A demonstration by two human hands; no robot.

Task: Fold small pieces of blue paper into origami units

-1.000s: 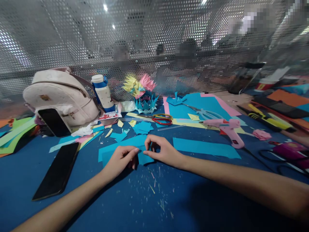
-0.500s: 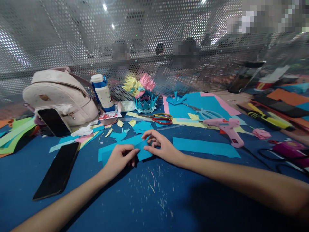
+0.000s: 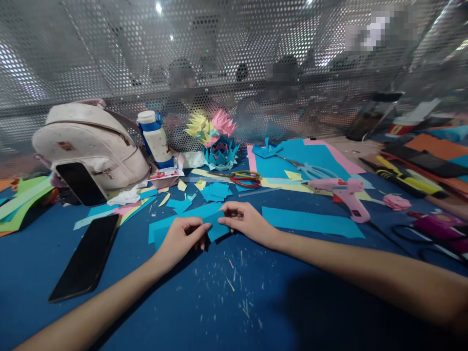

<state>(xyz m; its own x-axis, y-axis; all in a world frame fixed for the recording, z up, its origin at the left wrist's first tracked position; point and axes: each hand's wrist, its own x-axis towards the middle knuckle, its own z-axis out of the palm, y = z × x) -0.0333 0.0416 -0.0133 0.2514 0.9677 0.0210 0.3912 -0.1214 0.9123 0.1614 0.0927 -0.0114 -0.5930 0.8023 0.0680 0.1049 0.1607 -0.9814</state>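
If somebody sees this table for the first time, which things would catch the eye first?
Probably the spiky yellow, pink and blue paper flowers at the back, near the middle. The pale backpack at left and the pink glue gun at right also stand out. At centre, the left hand and right hand hold a small blue paper.

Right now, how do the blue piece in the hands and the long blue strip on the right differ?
Pose: the held piece is between the fingers of the left hand and right hand; the long strip lies flat, untouched.
Size: the held piece's visible part is far shorter than the long strip.
Shared: both are blue paper.
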